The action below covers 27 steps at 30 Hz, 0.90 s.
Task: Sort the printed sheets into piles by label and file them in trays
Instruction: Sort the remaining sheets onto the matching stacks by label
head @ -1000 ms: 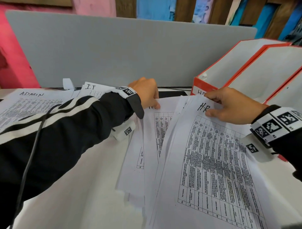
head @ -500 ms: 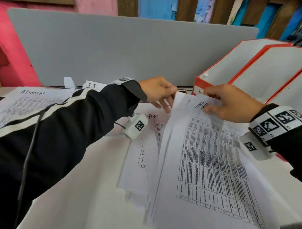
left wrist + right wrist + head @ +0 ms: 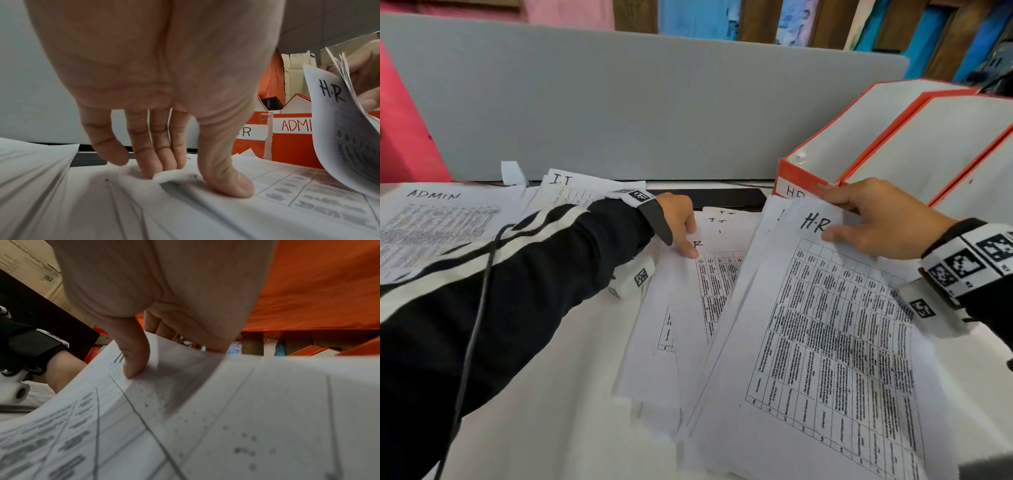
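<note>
The right hand [image 3: 876, 219] pinches the top edge of a raised stack of H.R sheets [image 3: 825, 342], thumb on the printed face, fingers behind. The left hand [image 3: 678, 222] presses thumb and fingertips [image 3: 152, 162] onto the flat H.R sheet [image 3: 688, 308] beside it, wrinkling the paper. Red file trays [image 3: 893, 137] stand behind. ADMIN pile [image 3: 438, 219] and I.T pile [image 3: 568, 188] lie at left.

H.R sheets [image 3: 825, 342] fanned beside trays [image 3: 893, 144]

Black sleeves [image 3: 524, 274] w/ white stripes, marker-tag wristbands [image 3: 969, 263], black cable [image 3: 472, 342]
</note>
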Each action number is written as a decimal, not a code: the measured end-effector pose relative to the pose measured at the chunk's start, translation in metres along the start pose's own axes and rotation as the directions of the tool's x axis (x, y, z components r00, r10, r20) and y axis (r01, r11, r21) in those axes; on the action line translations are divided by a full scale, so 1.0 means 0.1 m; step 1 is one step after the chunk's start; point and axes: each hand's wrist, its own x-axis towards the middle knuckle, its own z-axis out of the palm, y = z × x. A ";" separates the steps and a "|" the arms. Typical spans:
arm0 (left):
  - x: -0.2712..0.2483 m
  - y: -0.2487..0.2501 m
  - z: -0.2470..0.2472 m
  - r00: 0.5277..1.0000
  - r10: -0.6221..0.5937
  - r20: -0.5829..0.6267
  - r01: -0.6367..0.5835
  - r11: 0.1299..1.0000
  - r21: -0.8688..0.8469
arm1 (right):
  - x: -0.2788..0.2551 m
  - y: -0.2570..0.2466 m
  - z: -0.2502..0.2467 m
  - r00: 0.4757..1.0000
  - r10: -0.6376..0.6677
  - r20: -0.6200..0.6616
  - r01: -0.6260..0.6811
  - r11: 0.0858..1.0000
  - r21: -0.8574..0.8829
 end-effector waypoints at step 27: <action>-0.55 0.76 -0.56 0.877 0.122 -0.465 -0.391 0.743 -0.544 | 0.11 -0.36 -0.13 0.995 -0.041 -0.096 0.047 0.997 0.057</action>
